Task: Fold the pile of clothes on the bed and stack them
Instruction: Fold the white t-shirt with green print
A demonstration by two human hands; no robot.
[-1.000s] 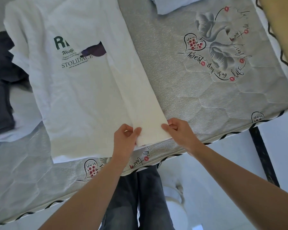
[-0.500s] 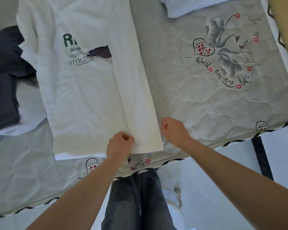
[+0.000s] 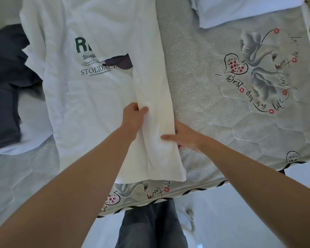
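My white cotton T-shirt (image 3: 89, 97) carries green letters "R…" — partly covered — script "Westf…", then "STOLIDACE". The grey quilted mattress cover (image 3: 204, 83) reads "Best day of my life" beside two swans.

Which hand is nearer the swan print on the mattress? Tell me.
Right. The right hand lies at the white T-shirt's folded edge, on the side facing the swan print; the left hand grips the fold farther left.
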